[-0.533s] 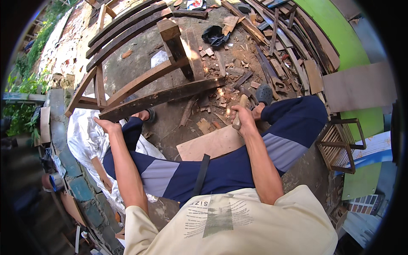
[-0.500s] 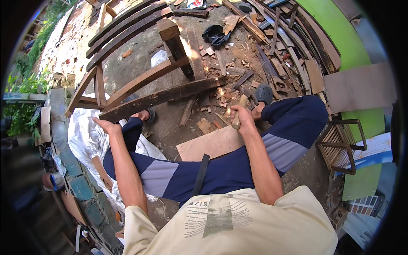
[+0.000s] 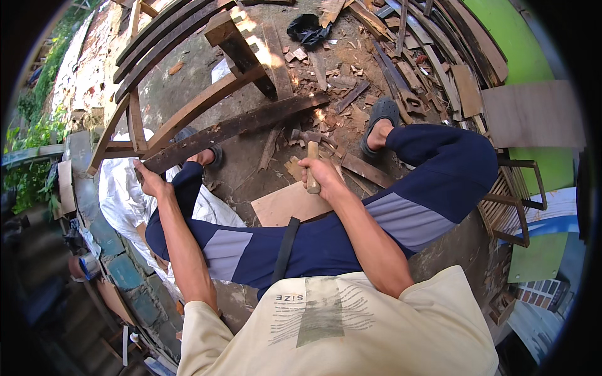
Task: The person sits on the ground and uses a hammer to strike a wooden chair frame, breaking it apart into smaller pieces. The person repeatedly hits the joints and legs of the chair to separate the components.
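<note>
My right hand (image 3: 321,177) is closed round the wooden handle of a hammer (image 3: 313,150), whose metal head points away from me, just short of a dark wooden beam (image 3: 241,127). This beam is the near member of a wooden furniture frame (image 3: 204,108) with legs and curved slats. At the beam's left end, my left hand (image 3: 153,182) grips it with the thumb and fingers; part of the fingers is hidden. A flat light-brown board (image 3: 290,205) lies by my legs, below the hammer.
Wood scraps and chips litter the ground beyond my right foot, with a black plastic bag (image 3: 308,29) farther off. Long planks (image 3: 448,53) are piled at the right, near a small slatted wooden stand (image 3: 511,200). White sheeting (image 3: 119,200) lies at the left beside a low block wall (image 3: 122,276).
My right hand has moved left with the hammer, and its head now shows. The left hand's fingers have curled at the beam's end. The whole view has shifted slightly.
</note>
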`<control>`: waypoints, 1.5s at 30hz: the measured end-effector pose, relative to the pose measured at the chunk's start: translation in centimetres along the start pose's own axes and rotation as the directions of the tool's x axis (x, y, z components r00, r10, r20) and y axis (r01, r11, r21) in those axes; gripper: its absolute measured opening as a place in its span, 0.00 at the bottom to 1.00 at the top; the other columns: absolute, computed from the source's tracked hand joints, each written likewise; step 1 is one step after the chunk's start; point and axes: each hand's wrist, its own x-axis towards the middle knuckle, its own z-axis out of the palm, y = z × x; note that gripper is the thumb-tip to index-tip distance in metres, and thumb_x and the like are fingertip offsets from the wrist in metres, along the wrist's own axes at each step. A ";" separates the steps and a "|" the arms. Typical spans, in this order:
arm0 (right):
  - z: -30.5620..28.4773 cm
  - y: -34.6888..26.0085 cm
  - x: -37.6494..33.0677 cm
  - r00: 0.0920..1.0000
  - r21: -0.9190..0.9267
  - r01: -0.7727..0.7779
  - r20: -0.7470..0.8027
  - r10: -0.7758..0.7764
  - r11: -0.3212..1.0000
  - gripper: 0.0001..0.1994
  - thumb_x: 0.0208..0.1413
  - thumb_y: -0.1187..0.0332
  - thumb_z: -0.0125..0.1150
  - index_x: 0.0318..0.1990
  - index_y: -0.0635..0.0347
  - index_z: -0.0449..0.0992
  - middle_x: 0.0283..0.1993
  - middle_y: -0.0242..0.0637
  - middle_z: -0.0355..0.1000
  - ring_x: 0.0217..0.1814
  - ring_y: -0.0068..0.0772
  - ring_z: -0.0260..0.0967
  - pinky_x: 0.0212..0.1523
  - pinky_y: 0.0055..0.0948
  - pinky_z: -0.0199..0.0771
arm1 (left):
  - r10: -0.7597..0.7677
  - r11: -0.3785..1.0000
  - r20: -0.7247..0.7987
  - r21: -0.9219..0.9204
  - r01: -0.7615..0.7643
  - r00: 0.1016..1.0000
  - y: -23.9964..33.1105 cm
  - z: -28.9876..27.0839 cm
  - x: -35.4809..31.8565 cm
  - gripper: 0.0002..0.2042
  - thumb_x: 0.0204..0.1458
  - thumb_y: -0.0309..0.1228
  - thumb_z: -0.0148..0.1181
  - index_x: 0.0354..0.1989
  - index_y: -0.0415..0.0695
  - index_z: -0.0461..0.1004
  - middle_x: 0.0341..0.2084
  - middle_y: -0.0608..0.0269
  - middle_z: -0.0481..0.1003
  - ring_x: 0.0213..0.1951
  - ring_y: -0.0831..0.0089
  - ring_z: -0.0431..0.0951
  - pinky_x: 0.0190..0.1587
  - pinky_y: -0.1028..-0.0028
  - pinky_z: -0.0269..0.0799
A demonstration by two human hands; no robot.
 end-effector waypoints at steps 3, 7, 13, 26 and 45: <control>0.4 0.3 -0.4 0.999 -0.033 -0.021 0.028 0.022 0.999 0.08 0.54 0.69 0.61 0.36 0.62 0.72 0.24 0.33 0.67 0.22 0.27 0.66 0.20 0.29 0.68 | 0.057 0.998 -0.018 0.012 -0.056 0.998 -0.1 -0.4 1.4 0.33 0.49 0.49 0.70 0.50 0.28 0.73 0.45 0.51 0.77 0.42 0.62 0.80 0.45 0.64 0.80; -1.2 0.7 2.0 0.998 -0.119 -0.060 0.023 0.063 0.991 0.06 0.57 0.70 0.59 0.38 0.61 0.70 0.25 0.31 0.67 0.21 0.24 0.65 0.19 0.26 0.66 | 0.077 0.996 0.024 -0.041 -0.076 0.997 1.0 1.1 -0.2 0.30 0.49 0.42 0.72 0.50 0.28 0.72 0.43 0.50 0.77 0.41 0.63 0.80 0.42 0.65 0.81; -1.7 1.6 3.4 0.996 -0.057 -0.036 -0.082 0.031 0.998 0.05 0.58 0.70 0.57 0.36 0.62 0.72 0.24 0.32 0.68 0.21 0.26 0.65 0.20 0.28 0.66 | 0.190 0.982 -0.023 0.023 -0.189 0.982 2.3 1.6 -2.0 0.31 0.49 0.34 0.71 0.55 0.29 0.64 0.45 0.50 0.74 0.42 0.65 0.79 0.43 0.67 0.79; -0.9 1.2 2.7 0.996 -0.144 0.009 -0.083 -0.021 0.990 0.07 0.57 0.71 0.60 0.35 0.63 0.68 0.24 0.33 0.67 0.20 0.26 0.65 0.19 0.28 0.66 | -0.021 0.934 0.190 0.355 -0.049 0.981 3.4 -1.4 -0.2 0.26 0.49 0.40 0.68 0.50 0.34 0.69 0.44 0.49 0.74 0.43 0.58 0.78 0.37 0.60 0.82; 4.6 -3.1 -1.2 0.739 -0.423 0.597 -0.040 -0.672 0.681 0.16 0.58 0.69 0.61 0.47 0.68 0.65 0.30 0.38 0.72 0.20 0.27 0.72 0.17 0.28 0.71 | -0.114 0.267 0.089 0.962 -0.056 0.990 5.7 -3.0 0.7 0.57 0.39 0.81 0.42 0.42 0.24 0.78 0.40 0.37 0.79 0.47 0.48 0.77 0.55 0.59 0.65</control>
